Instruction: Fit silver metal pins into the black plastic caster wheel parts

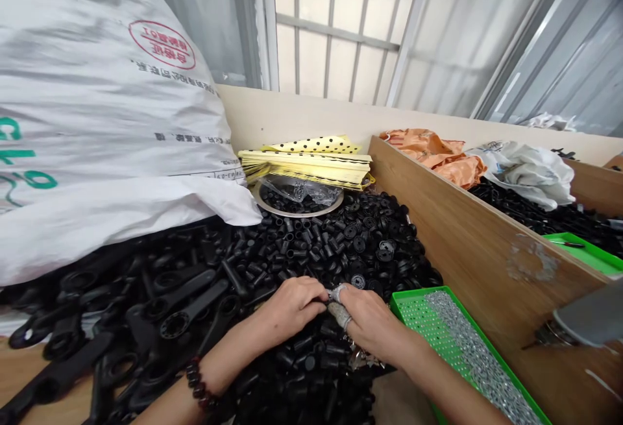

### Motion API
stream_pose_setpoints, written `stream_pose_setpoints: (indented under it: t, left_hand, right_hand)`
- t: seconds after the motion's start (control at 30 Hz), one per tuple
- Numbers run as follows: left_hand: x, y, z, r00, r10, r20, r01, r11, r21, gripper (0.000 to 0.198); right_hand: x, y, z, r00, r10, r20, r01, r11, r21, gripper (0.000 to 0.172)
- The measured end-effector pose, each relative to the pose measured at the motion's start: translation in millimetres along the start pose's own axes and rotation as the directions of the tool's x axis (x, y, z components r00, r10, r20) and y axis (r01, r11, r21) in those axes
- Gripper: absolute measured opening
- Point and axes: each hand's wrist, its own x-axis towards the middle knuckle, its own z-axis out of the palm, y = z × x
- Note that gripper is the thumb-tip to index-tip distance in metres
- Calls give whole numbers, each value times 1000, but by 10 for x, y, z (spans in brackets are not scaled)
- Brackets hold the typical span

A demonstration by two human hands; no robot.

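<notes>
My left hand [291, 311] and my right hand [370, 325] meet over a heap of small black plastic parts [335, 243]. The fingers of both are curled and pinched together around a small part between them that I cannot make out. Grey fabric tape wraps the index finger and thumb of the right hand. A dark bead bracelet [199, 383] sits on my left wrist. Long black plastic handles with ring ends [185, 311] lie just left of my left hand. A green perforated tray [413, 321] filled with small silvery metal pieces stands right of my right hand.
A big white woven sack [97, 120] slumps over the pile at left. Behind the heap are a round metal bowl [296, 204] and a folded yellow fan [311, 162]. A wooden divider [477, 243] walls off the right bin holding more black parts, bags and another green tray [584, 253].
</notes>
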Motion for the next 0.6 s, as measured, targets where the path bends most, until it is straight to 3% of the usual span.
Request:
stream_pose_setpoints:
  t: [0.13,0.23,0.33,0.43,0.6]
  left_hand:
    - [-77,-107,-143,997,-71,-17,72,996,46,11]
    - [-188,-334,-314,968,-232,-91,244,958,152,17]
    - [-285,-526,-412,934,-347,-88,358,901,246,15]
    - [-298,-582,-411,920,-385,-75,389,871,300,15]
    - [-173,-462,-304,931,-363,-25,348,867,356,11]
  right_hand:
    - [-37,23,-23,1000,-5,-10,5,1000,9,21]
    - [-66,70,-38,999,24,-37,-23,1000,19,20]
    - [-81,97,-46,997,43,-56,-41,998,41,20]
    - [-86,75,-58,997,44,-63,-40,997,61,22]
    - [-108,15,-99,998,33,-55,-28,996,81,22]
